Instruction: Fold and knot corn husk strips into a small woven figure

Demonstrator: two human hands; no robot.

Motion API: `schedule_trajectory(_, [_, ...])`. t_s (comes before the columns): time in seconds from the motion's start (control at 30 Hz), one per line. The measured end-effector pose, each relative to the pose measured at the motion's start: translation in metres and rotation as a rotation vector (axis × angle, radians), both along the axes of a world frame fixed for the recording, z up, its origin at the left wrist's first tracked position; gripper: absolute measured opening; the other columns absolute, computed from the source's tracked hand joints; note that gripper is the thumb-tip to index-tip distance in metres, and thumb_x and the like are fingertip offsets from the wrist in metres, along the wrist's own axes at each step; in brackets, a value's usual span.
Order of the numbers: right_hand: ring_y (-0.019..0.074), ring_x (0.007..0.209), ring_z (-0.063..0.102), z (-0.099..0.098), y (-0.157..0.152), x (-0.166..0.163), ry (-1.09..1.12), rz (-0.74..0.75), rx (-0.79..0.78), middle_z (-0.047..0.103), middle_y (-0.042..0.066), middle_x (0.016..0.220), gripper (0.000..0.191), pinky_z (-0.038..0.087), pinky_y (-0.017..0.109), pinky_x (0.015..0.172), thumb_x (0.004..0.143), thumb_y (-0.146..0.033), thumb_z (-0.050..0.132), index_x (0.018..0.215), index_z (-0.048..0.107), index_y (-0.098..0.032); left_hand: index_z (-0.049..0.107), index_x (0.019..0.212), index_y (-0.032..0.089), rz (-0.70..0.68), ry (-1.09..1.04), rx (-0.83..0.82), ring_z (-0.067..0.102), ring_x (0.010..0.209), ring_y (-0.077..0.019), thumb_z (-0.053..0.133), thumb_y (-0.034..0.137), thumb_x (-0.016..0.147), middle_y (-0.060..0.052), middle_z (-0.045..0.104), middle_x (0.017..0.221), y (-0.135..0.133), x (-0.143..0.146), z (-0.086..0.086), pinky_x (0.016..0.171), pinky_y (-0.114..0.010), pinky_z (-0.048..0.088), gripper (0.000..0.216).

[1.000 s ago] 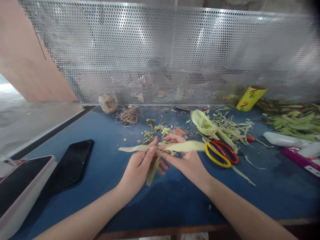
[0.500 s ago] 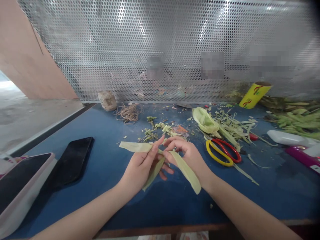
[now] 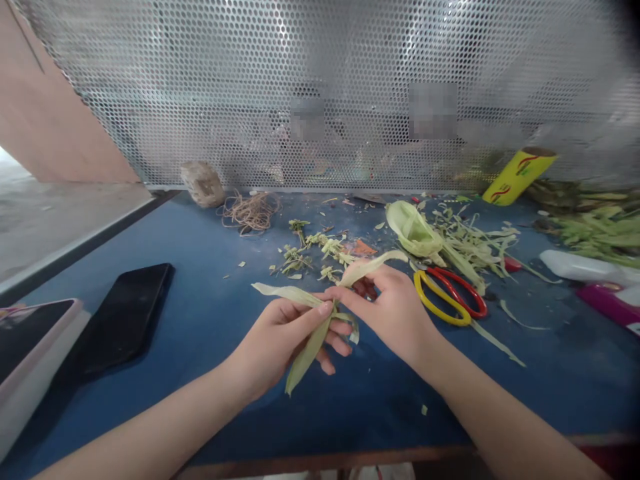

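Note:
Between my hands, above the blue table, is a small bunch of pale green corn husk strips (image 3: 310, 350) spreading out from one crossing point. My left hand (image 3: 285, 333) pinches that crossing between thumb and forefinger; its other fingers extend underneath. One strip points left over the left hand, another hangs down toward me. With its thumb and fingers my right hand (image 3: 387, 303) grips a strip that reaches up and to the right. The right fingertips are partly hidden behind the husk. Right of this hand lie scissors (image 3: 445, 299) with a yellow and a red handle loop.
A cupped husk (image 3: 414, 230) and shredded husk strips (image 3: 483, 243) lie behind the scissors. Cut scraps (image 3: 325, 247) litter the middle. Tangled twine (image 3: 253, 212), a wrapped lump (image 3: 203, 183), a black phone (image 3: 125, 313), a yellow roll (image 3: 517, 177) and a white-and-purple tool (image 3: 610, 300) surround them.
My right hand has swung its husk strip from pointing down toward me to pointing up and right. The left hand keeps its pinch. The camera view has shifted slightly.

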State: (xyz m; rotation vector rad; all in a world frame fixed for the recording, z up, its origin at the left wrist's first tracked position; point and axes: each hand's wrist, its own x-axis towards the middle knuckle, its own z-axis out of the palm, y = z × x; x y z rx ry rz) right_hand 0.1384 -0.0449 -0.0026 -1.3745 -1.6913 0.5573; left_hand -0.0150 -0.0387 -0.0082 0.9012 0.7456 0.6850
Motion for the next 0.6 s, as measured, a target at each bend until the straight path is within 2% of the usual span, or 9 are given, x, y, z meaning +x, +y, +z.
schedule_trajectory(0.07, [0.0102,0.054,0.047,-0.001,0.001,0.002,0.030,0.039,-0.022,0.051,-0.002,0.062,0.019,0.037,0.022,0.050,0.078,-0.037,0.054,0.070,0.051,-0.019,0.068,0.075,0.009,0.044,-0.010,-0.042,0.062,0.048,-0.0144,0.060,0.021,0.076,-0.007,0.069,0.061,0.001,0.001,-0.001,0.040,-0.021,0.050,0.015])
schedule_trajectory(0.2, [0.0130,0.065,0.055,-0.001,0.002,0.008,0.132,0.130,-0.211,0.057,0.001,0.070,0.030,0.042,0.024,0.057,0.086,-0.045,0.038,0.079,0.052,-0.019,0.066,0.089,0.011,0.102,-0.015,-0.076,0.066,0.061,-0.0183,0.057,0.016,0.079,-0.009,0.071,0.070,0.004,0.001,-0.003,0.041,-0.021,0.051,0.015])
schedule_trajectory(0.3, [0.0150,0.076,0.058,0.001,0.002,0.009,0.153,0.236,-0.301,0.062,0.003,0.085,0.026,0.045,0.026,0.065,0.082,-0.041,0.047,0.093,0.056,-0.020,0.062,0.098,0.010,0.067,-0.011,-0.027,0.067,0.063,-0.0194,0.057,0.014,0.078,-0.009,0.071,0.071,0.004,0.000,-0.001,0.039,-0.020,0.050,0.022])
schedule_trajectory(0.4, [0.0171,0.088,0.057,0.003,0.002,0.010,0.102,0.310,-0.277,0.062,0.003,0.102,0.029,0.045,0.028,0.071,0.077,-0.033,0.057,0.105,0.057,-0.024,0.048,0.120,0.013,0.005,-0.011,0.037,0.068,0.067,-0.0208,0.060,0.008,0.075,-0.009,0.072,0.073,0.004,-0.002,0.003,0.043,-0.020,0.052,0.047])
schedule_trajectory(0.5, [0.0195,0.099,0.053,0.003,0.003,0.011,0.060,0.357,-0.224,0.059,0.003,0.110,0.024,0.044,0.030,0.076,0.075,-0.029,0.059,0.099,0.063,-0.025,0.032,0.132,0.017,-0.045,-0.028,0.071,0.068,0.070,-0.0193,0.060,0.002,0.074,-0.009,0.072,0.083,0.003,-0.004,0.006,0.051,-0.021,0.055,0.066])
schedule_trajectory(0.6, [0.0196,0.097,0.054,0.003,0.004,0.010,0.066,0.355,-0.222,0.058,0.004,0.109,0.014,0.043,0.031,0.078,0.074,-0.030,0.060,0.083,0.067,-0.021,0.022,0.136,0.019,-0.080,-0.016,0.054,0.068,0.078,-0.0188,0.056,0.003,0.077,-0.010,0.071,0.090,0.002,-0.006,0.008,0.060,-0.024,0.057,0.069])
